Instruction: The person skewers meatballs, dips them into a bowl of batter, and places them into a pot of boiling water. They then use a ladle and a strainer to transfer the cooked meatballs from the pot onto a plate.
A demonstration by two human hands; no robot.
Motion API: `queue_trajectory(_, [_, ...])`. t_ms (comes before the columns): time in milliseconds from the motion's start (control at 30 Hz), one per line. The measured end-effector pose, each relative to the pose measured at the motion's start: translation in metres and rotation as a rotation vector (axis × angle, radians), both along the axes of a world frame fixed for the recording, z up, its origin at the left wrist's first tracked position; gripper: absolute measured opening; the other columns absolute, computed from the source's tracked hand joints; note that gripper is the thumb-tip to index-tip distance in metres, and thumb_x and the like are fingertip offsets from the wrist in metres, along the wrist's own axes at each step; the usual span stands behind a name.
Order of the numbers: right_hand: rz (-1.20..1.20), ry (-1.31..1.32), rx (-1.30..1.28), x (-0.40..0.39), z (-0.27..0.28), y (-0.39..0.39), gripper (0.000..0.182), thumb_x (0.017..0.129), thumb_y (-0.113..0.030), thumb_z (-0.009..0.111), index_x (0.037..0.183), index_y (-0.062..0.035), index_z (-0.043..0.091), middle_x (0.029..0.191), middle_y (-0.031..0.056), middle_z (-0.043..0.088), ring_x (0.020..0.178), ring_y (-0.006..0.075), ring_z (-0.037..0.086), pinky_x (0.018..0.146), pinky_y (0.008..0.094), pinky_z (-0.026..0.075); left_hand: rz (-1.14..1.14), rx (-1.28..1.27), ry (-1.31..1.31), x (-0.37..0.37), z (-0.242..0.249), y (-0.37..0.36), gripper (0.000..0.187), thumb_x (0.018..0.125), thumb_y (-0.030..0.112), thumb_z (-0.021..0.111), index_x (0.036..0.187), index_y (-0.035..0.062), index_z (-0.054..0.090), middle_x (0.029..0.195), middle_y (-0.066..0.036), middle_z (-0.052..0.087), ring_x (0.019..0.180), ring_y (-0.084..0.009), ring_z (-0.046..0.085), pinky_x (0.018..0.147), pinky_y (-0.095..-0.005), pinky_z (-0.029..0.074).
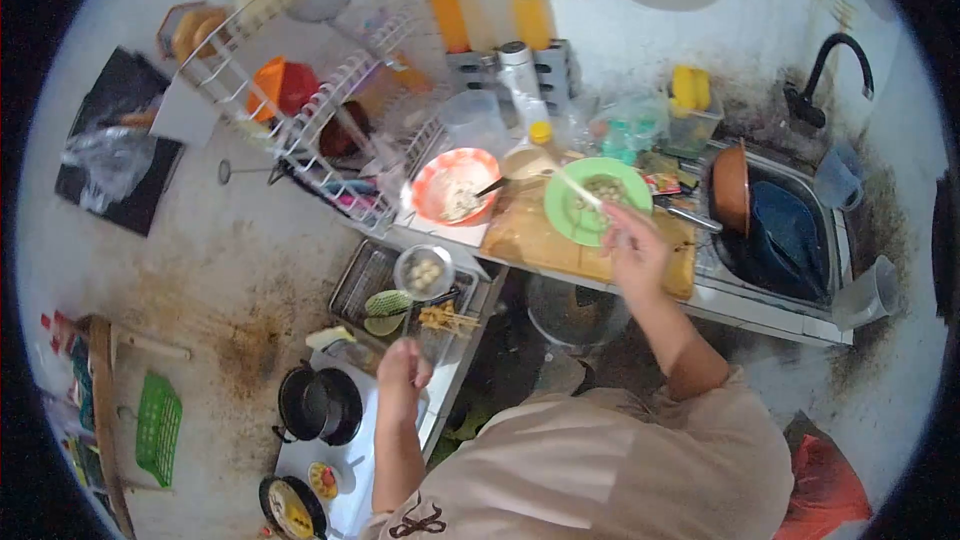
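Observation:
My right hand [637, 248] is closed round the pale handle of a spoon [576, 186], over the right side of a green plate [568, 225]. Small pale round pieces lie in the plate, which stands on a wooden board [525, 230]. Beyond the handle, the spoon's light brown bowl is up and left of the plate. My left hand [402, 368] is curled closed beside the stove, just below the metal tray; what it holds, if anything, is hidden. Above it are a strainer with pale balls [424, 272], a light green ladle [384, 312] and skewered food [447, 320].
An orange-and-white bowl [425, 202] with pale mixture stands left of the board. Right is a sink [828, 240] with a brown bowl [730, 190]. Black pans [335, 405] are on the stove [352, 480]. A dish rack [300, 140], bottles and a flask [518, 75] stand behind.

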State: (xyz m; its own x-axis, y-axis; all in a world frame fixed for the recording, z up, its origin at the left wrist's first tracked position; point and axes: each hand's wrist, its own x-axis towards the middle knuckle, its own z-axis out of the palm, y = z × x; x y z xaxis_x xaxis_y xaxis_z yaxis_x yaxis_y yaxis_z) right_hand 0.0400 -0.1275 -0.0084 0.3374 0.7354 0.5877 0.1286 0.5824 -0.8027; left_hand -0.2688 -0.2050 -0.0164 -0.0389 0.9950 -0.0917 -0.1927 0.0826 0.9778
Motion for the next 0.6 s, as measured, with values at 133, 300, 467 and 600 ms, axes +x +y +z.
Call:
queue_trajectory(133, [-0.195,-0.03,-0.036,0.097,-0.022,-0.009,0.029,0.075,0.01,0.038,0.096,0.0015,0.056,0.097,0.0116,0.053,0.06,0.0087,0.049,0.05,0.0197,0.045,-0.198,-0.048,0.156,0.086,-0.003,0.058,0.031,0.085,0.037,0.039,0.074,0.0086,0.045,0.054,0.003,0.033,0.046,-0.0068,0.031,0.043,-0.0204,0.023])
queue_trajectory(300, [-0.315,-0.08,-0.106,0.149,-0.028,-0.018,0.03,0.074,0.013,0.037,0.095,0.0023,0.056,0.098,0.0127,0.053,0.06,0.0099,0.05,0.049,0.0203,0.045,-0.21,0.125,0.374,0.166,-0.035,0.133,0.027,0.087,0.03,0.035,0.076,0.0068,0.044,0.054,0.004,0.034,0.051,-0.0065,0.035,0.045,-0.02,0.029])
queue_trajectory(467, [-0.335,-0.095,-0.136,0.176,-0.044,-0.023,0.031,0.073,0.013,0.036,0.094,0.0029,0.056,0.097,0.0143,0.054,0.059,0.0108,0.051,0.048,0.0212,0.045,-0.267,0.329,1.063,0.21,-0.026,0.164,0.024,0.086,0.023,0.037,0.08,0.001,0.043,0.06,-0.014,0.049,0.057,-0.0255,0.051,0.053,-0.035,0.039])
queue_trajectory(600, [-0.355,-0.084,-0.18,0.192,-0.051,-0.029,0.03,0.073,0.013,0.036,0.094,0.0028,0.056,0.097,0.0149,0.054,0.058,0.0109,0.051,0.047,0.0217,0.046,-0.287,0.421,1.317,0.23,-0.019,0.168,0.019,0.084,0.02,0.036,0.083,0.0027,0.043,0.065,-0.023,0.053,0.064,-0.0392,0.053,0.056,-0.0475,0.039])
